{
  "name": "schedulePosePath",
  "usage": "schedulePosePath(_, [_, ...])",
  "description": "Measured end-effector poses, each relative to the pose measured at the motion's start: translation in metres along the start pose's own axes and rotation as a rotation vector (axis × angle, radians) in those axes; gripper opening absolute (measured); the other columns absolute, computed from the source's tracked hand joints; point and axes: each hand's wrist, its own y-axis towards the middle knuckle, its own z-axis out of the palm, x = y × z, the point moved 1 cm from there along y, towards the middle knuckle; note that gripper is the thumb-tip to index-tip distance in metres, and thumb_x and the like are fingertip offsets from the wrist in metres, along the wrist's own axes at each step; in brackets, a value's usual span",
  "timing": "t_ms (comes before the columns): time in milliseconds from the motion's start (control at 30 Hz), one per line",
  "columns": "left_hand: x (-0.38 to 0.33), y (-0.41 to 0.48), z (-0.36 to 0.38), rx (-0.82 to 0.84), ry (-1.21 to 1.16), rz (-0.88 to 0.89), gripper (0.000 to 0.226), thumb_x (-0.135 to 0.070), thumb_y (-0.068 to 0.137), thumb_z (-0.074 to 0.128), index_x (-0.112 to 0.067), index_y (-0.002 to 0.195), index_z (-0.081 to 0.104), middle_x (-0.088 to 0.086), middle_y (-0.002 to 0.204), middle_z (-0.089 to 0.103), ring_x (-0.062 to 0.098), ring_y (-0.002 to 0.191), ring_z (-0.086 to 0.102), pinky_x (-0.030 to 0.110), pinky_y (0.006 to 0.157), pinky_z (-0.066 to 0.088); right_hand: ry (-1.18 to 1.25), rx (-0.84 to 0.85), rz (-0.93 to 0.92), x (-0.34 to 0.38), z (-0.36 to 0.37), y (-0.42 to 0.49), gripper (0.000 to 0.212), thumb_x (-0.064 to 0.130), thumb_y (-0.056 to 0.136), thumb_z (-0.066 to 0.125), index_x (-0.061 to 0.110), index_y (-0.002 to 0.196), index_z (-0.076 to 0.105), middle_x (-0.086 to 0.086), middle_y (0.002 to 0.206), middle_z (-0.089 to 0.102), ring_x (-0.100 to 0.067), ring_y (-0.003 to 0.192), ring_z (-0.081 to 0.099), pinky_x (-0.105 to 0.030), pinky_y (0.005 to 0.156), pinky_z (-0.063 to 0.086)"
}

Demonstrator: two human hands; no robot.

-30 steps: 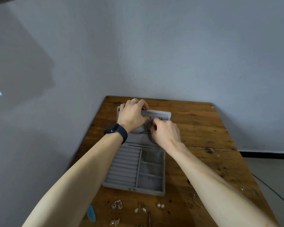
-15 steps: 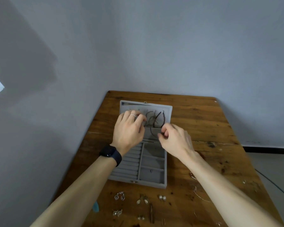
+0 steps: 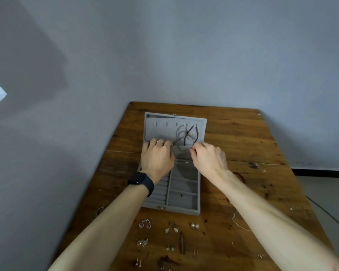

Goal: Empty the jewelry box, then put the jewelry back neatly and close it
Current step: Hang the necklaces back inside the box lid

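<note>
A grey velvet jewelry box [image 3: 198, 192] lies open on the wooden table [image 3: 243, 145], its lid [image 3: 160, 132] laid flat behind it. Dark necklaces [image 3: 186, 134] hang from hooks in the lid and run down into the lid's fabric pocket. My left hand [image 3: 157, 157] grips the pocket's upper edge, fingers curled over it. My right hand [image 3: 207, 159] pinches a necklace strand at the pocket's edge. The box's compartments hold one small dark piece [image 3: 182, 195]. Several earrings [image 3: 145, 225] lie in rows on the table in front of the box.
Thin chains [image 3: 241, 224] lie on the table to the right of the box. A ring-like piece [image 3: 100, 210] sits near the table's left edge. The table stands in a corner against grey walls, and floor shows past its right edge.
Both hands have drawn back from the hooks at the lid's top to the pocket's edge, uncovering the hanging necklaces. The camera has tilted, bringing more of the table's front into view.
</note>
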Motion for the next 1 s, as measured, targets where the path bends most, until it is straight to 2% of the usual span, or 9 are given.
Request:
schedulePosePath(100, [0.002,0.002,0.0,0.061,-0.067,-0.015,0.034,-0.035,0.095,0.054,-0.022,0.125,0.064,0.001,0.114,0.07,0.025,0.117,0.055,0.041,0.1,0.039,0.077,-0.014,-0.017,0.005,0.002,0.008,0.024,0.035,0.101,0.053,0.016,0.106,0.067,-0.003,0.097,0.07,-0.026,0.08,0.071,-0.037,0.065,0.059])
schedulePosePath(233, [0.004,0.003,-0.001,0.079,-0.109,-0.017,0.034,-0.037,0.096,0.052,-0.023,0.125,0.063,0.001,0.116,0.069,0.025,0.118,0.053,0.041,0.098,0.04,0.184,-0.051,0.018,0.013,0.0,0.017,0.019,0.035,0.099,0.057,0.018,0.104,0.064,-0.001,0.1,0.068,-0.026,0.082,0.068,-0.032,0.065,0.052])
schedulePosePath(333, [0.008,0.002,-0.002,0.081,-0.141,-0.025,0.032,-0.041,0.097,0.05,-0.025,0.121,0.064,-0.001,0.113,0.069,0.025,0.116,0.053,0.04,0.096,0.039,0.327,0.015,0.092,0.017,0.0,0.023,0.021,0.03,0.093,0.06,0.019,0.11,0.065,0.001,0.109,0.07,-0.024,0.099,0.067,-0.036,0.083,0.056])
schedulePosePath(433, [0.01,0.004,-0.004,0.072,-0.168,-0.035,0.03,-0.045,0.097,0.052,-0.027,0.116,0.067,-0.001,0.107,0.071,0.024,0.112,0.056,0.039,0.093,0.038,0.5,0.065,0.207,0.018,-0.004,0.028,0.028,0.036,0.091,0.063,0.021,0.114,0.07,0.004,0.112,0.073,-0.018,0.107,0.066,-0.032,0.093,0.053])
schedulePosePath(500, [0.01,0.006,-0.005,0.049,-0.176,-0.044,0.028,-0.045,0.098,0.053,-0.028,0.113,0.069,-0.002,0.102,0.072,0.024,0.108,0.058,0.038,0.093,0.038,0.542,0.06,0.258,0.018,-0.004,0.029,0.03,0.043,0.093,0.064,0.022,0.112,0.072,0.004,0.111,0.074,-0.016,0.106,0.067,-0.028,0.091,0.051])
schedulePosePath(633, [0.012,0.006,-0.003,0.016,-0.193,-0.021,0.026,-0.045,0.097,0.054,-0.029,0.109,0.071,-0.004,0.098,0.073,0.022,0.102,0.06,0.037,0.091,0.037,0.589,-0.01,0.292,0.021,-0.002,0.036,0.022,0.037,0.094,0.067,0.02,0.106,0.074,0.003,0.104,0.076,-0.017,0.094,0.072,-0.032,0.09,0.056])
schedulePosePath(733, [0.016,0.003,-0.002,0.0,-0.179,0.018,0.025,-0.042,0.098,0.055,-0.03,0.112,0.072,-0.005,0.102,0.071,0.021,0.102,0.06,0.037,0.09,0.037,0.52,-0.059,0.257,0.026,-0.003,0.038,0.019,0.034,0.095,0.068,0.02,0.107,0.07,0.003,0.098,0.075,-0.016,0.089,0.07,-0.024,0.079,0.052])
schedulePosePath(867, [0.019,-0.002,-0.001,-0.048,-0.145,0.038,0.022,-0.035,0.098,0.058,-0.028,0.113,0.073,-0.004,0.104,0.07,0.021,0.1,0.061,0.036,0.088,0.038,0.216,-0.026,0.042,0.031,0.002,0.03,0.018,0.037,0.099,0.059,0.023,0.106,0.069,-0.006,0.09,0.074,-0.029,0.083,0.071,-0.038,0.071,0.059])
schedulePosePath(1000, [0.017,-0.002,-0.001,-0.077,-0.157,0.024,0.018,-0.034,0.097,0.06,-0.026,0.109,0.07,-0.003,0.097,0.071,0.023,0.096,0.063,0.038,0.086,0.039,0.124,0.062,-0.051,0.029,0.004,0.021,0.025,0.038,0.1,0.051,0.028,0.105,0.073,-0.005,0.096,0.071,-0.027,0.089,0.065,-0.034,0.068,0.055])
